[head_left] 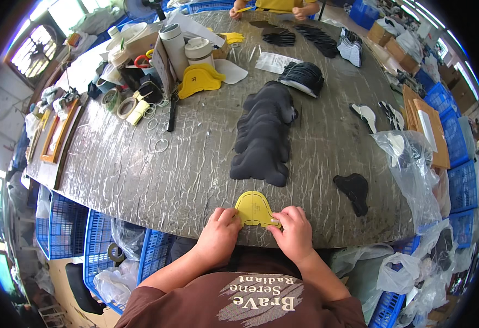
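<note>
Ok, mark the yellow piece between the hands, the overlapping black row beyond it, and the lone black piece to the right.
Yellow piece (253, 209): head view, mid-face.
Black row (262, 136): head view, mid-length, on top.
Lone black piece (354, 192): head view, near its middle.

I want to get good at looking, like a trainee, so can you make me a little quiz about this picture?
1. Choose one: what colour is the curved flat piece between the left hand and the right hand?
A) blue
B) yellow
C) red

2. True or false: the lone black piece lies to the right of the row of overlapping dark pads.

3. Fill in the gap: the hand nearer to the lone black piece is the ____ hand.

Key:
1. B, yellow.
2. True.
3. Right.
</note>
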Demonstrator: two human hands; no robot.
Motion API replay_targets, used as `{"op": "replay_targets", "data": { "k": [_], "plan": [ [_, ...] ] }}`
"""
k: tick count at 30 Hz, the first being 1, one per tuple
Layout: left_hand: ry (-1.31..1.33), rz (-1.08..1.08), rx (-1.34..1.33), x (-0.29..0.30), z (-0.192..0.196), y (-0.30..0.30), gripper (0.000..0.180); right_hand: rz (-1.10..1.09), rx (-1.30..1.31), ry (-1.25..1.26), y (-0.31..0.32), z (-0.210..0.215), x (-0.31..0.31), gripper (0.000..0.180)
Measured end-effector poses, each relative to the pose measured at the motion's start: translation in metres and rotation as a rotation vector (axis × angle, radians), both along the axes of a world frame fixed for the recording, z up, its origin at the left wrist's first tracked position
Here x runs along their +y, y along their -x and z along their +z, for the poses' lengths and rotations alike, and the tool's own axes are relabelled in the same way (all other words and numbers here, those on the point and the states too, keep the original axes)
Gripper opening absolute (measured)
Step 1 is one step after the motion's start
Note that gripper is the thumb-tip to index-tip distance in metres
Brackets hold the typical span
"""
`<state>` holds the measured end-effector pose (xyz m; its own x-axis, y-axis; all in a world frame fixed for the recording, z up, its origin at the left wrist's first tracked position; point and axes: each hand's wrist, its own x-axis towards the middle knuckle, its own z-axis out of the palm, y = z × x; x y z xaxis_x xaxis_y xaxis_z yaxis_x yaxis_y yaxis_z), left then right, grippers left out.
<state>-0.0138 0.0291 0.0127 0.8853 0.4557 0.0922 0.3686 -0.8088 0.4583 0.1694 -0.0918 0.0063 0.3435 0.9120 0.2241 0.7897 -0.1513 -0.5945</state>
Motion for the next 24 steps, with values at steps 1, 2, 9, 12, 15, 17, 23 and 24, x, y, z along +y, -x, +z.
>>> {"op": "replay_targets", "data": {
  "k": [1, 2, 9, 12, 15, 17, 23, 24],
  "plan": [
    [0.0, 0.0, 0.0, 0.0, 0.0, 0.0, 0.023, 0.0, -0.001, 0.003, 0.0, 0.0, 0.0, 0.032],
    [0.002, -0.007, -0.004, 0.001, 0.001, 0.0, 0.023, 0.0, -0.001, 0.003, 0.0, 0.0, 0.0, 0.032],
    [0.013, 0.022, -0.017, -0.001, -0.003, 0.0, 0.024, 0.002, -0.005, -0.003, 0.0, 0.0, 0.0, 0.032],
    [-0.053, -0.015, 0.013, -0.001, -0.003, 0.0, 0.027, 0.002, -0.006, -0.003, 0.0, -0.001, 0.0, 0.032],
    [-0.051, -0.058, 0.033, -0.004, -0.001, -0.002, 0.03, 0.0, -0.003, 0.001, -0.001, 0.0, 0.0, 0.031],
    [-0.113, -0.065, 0.057, -0.012, 0.004, -0.006, 0.032, 0.0, -0.004, 0.003, 0.0, 0.001, 0.0, 0.031],
    [-0.48, -0.175, 0.172, -0.022, -0.005, -0.012, 0.043, 0.047, 0.007, 0.019, -0.007, 0.005, 0.006, 0.025],
    [-0.481, -0.17, 0.171, -0.023, -0.006, -0.012, 0.043, 0.083, 0.042, -0.006, -0.011, 0.005, 0.009, 0.02]
  ]
}}
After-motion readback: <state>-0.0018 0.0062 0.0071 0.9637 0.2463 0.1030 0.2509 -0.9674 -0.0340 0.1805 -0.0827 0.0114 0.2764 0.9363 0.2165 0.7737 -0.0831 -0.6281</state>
